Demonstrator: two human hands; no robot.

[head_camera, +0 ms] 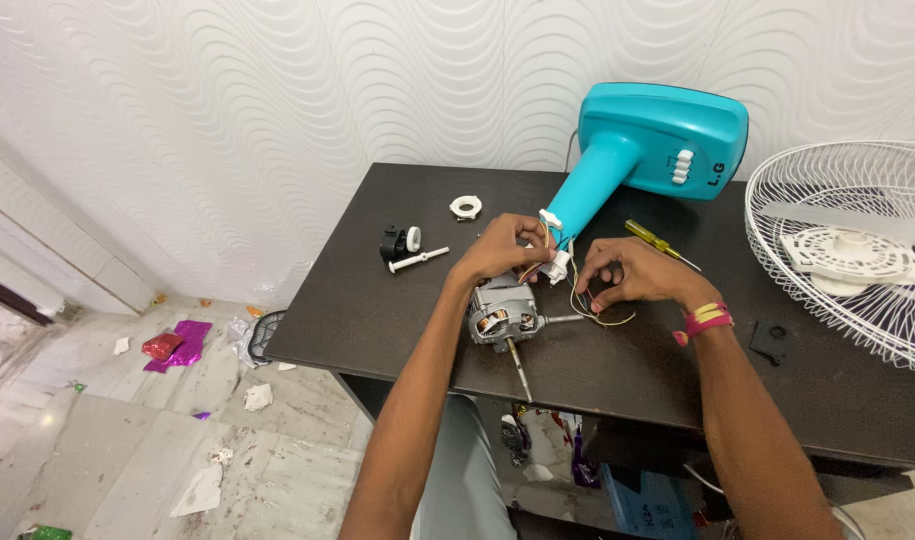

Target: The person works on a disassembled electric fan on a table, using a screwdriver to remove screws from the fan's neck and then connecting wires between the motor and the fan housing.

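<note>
**Fan motor wiring, both hands in**

Dark tabletop (378, 310); teal fan stand (638, 150) at 1 o'clock. Grey motor (503, 318) centre: heavy, rigid, hold the casing. Left hand (503, 250) pinches thin wires (578, 300); right hand (638, 275) pinches them too, floppy, fragile.

A home room (tiled floor (128, 440), textured wall (278, 100)) with a dismantled fan (648, 150).

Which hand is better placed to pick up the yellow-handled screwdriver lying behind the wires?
Probably the right hand. The yellow-handled screwdriver lies just beyond its knuckles, while the left hand sits farther off, pinching the wires at the end of the teal fan stand above the motor.
</note>
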